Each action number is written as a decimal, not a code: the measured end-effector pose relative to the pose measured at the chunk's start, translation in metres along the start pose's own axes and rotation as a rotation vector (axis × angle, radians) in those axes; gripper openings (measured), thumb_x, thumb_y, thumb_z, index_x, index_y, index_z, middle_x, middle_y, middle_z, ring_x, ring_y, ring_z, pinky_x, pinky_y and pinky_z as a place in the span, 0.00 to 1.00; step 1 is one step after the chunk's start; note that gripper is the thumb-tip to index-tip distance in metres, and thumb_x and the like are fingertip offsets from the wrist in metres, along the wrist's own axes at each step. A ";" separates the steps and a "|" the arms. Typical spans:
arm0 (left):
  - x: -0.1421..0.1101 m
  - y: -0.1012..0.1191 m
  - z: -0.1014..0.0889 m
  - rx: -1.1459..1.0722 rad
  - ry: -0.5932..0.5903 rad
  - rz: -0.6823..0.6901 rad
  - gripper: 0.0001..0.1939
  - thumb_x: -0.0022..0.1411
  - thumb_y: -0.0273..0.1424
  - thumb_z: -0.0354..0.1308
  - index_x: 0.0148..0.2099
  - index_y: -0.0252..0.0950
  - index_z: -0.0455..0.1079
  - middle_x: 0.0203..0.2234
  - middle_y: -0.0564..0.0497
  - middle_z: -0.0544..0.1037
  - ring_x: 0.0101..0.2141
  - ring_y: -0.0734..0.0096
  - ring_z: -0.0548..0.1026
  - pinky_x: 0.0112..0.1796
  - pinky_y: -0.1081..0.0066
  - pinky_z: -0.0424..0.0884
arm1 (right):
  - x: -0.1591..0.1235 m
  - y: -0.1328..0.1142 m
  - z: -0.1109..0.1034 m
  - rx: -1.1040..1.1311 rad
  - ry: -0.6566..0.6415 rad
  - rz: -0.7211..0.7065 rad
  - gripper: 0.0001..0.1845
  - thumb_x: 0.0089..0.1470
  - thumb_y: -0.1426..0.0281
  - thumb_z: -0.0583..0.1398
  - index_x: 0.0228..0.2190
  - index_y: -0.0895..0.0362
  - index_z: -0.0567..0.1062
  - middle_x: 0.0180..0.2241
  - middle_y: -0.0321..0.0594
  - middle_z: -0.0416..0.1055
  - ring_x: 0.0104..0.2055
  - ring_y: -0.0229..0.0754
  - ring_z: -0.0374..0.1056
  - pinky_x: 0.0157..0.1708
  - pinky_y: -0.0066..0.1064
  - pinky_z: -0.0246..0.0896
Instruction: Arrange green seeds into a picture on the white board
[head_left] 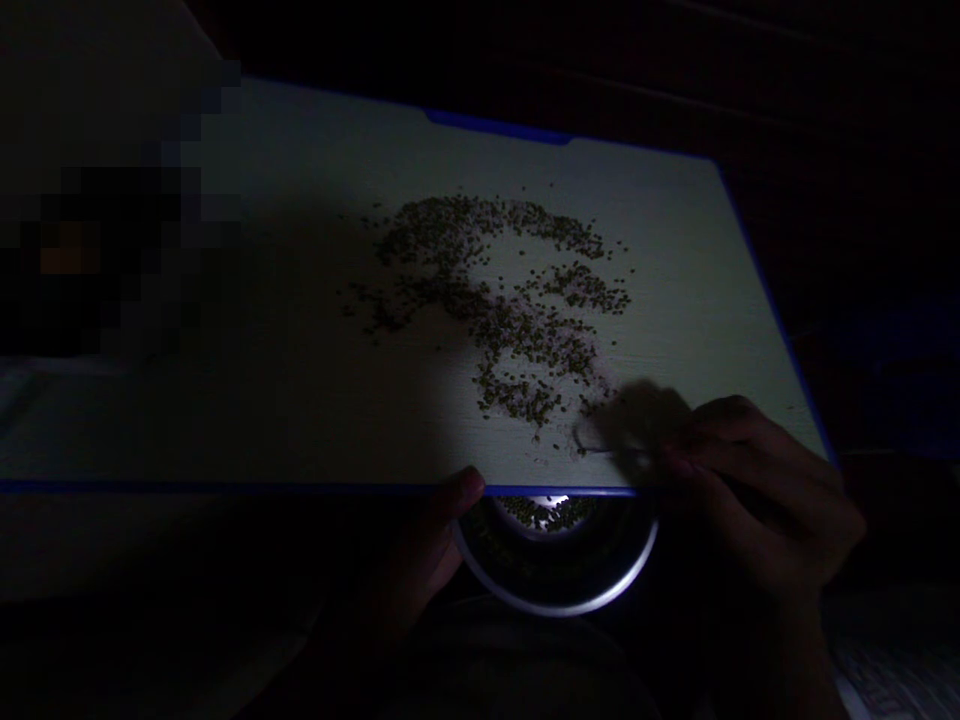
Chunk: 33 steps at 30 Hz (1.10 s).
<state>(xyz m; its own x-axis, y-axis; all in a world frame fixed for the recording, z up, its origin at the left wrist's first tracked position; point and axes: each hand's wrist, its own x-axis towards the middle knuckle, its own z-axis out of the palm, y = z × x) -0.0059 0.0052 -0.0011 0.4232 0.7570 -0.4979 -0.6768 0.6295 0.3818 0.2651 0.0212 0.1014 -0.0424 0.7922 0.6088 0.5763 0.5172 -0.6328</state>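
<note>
Small dark green beans [532, 335], like mung beans, lie scattered in loose bands on a pale board [697, 300] with a blue edge. My right hand [765, 480] is over the board's near right corner, thumb and fingers pinched on a thin, dark, stick-like thing [619, 450]. Its tip is by a few stray beans; its exact kind is too dark to tell. Below the near edge is a round metal bowl [585, 606] with more beans inside, partly hidden under the board. My left hand [442, 545] grips the bowl's left side, its thumb tip up at the board's edge.
The scene is very dark, with light falling mainly on the board's middle and right. A blurred-out patch [112, 200] covers the upper left. A dark blue shape [915, 370] stands at the far right. A pale patterned surface [900, 660] shows at lower right.
</note>
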 end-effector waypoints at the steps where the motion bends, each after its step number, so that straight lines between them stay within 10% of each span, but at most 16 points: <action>1: 0.001 0.001 0.003 0.004 0.037 0.013 0.33 0.74 0.39 0.58 0.77 0.48 0.59 0.64 0.49 0.78 0.68 0.48 0.69 0.70 0.52 0.60 | -0.001 0.001 0.000 -0.001 0.000 -0.013 0.20 0.56 0.81 0.66 0.46 0.48 0.85 0.35 0.37 0.81 0.35 0.46 0.75 0.31 0.42 0.67; 16: -0.001 0.010 0.035 0.008 0.181 0.084 0.40 0.65 0.34 0.69 0.75 0.48 0.62 0.62 0.51 0.80 0.68 0.49 0.69 0.70 0.53 0.61 | 0.000 -0.001 0.002 -0.071 -0.008 0.037 0.16 0.56 0.82 0.68 0.42 0.51 0.84 0.34 0.37 0.80 0.34 0.44 0.75 0.31 0.40 0.67; 33: 0.000 0.004 0.022 -0.029 0.083 0.040 0.36 0.71 0.36 0.62 0.77 0.51 0.59 0.63 0.51 0.79 0.68 0.49 0.69 0.69 0.51 0.63 | 0.001 -0.001 0.003 -0.174 -0.014 0.037 0.20 0.57 0.83 0.67 0.46 0.49 0.84 0.39 0.37 0.81 0.39 0.44 0.76 0.36 0.40 0.69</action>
<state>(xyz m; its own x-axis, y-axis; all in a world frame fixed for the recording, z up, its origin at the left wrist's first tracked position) 0.0047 0.0115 0.0177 0.3444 0.7636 -0.5462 -0.7100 0.5925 0.3806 0.2621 0.0224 0.1015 -0.0294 0.8146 0.5793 0.7102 0.4249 -0.5614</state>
